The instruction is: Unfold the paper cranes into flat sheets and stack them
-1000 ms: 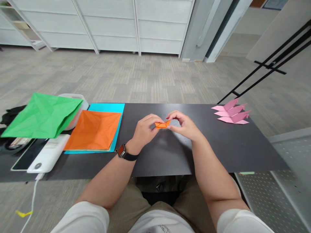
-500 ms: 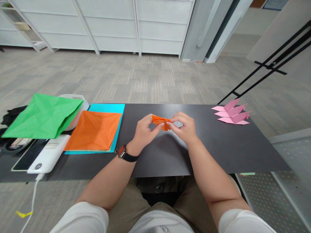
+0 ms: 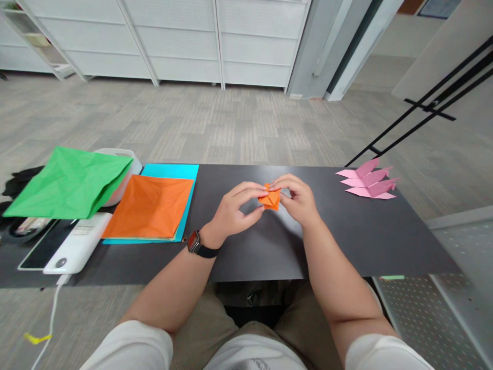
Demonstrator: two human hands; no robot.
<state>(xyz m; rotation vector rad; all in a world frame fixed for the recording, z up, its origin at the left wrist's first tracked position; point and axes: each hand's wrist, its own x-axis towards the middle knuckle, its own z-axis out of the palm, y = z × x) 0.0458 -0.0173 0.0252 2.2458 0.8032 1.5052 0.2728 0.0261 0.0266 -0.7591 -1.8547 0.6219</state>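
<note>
A small folded piece of orange paper [image 3: 271, 199] is held above the dark table between my two hands. My left hand [image 3: 239, 206] pinches its left side, fingers on top and thumb at the lower edge. On the other side my right hand [image 3: 298, 198] grips the upper right part between fingers and thumb. Creases and a pointed flap show on the paper's face; its underside is hidden.
Pink folded paper figures [image 3: 370, 180] stand at the table's right end. To the left lie orange sheets [image 3: 150, 205] on a blue sheet [image 3: 169, 170], green paper [image 3: 69, 182] over a white container [image 3: 127, 180], and a white power bank [image 3: 79, 244] with a cable.
The orange paper has turned so that a creased, compact face shows, and it sits slightly further right. My left fingers have shifted from its side to over its top.
</note>
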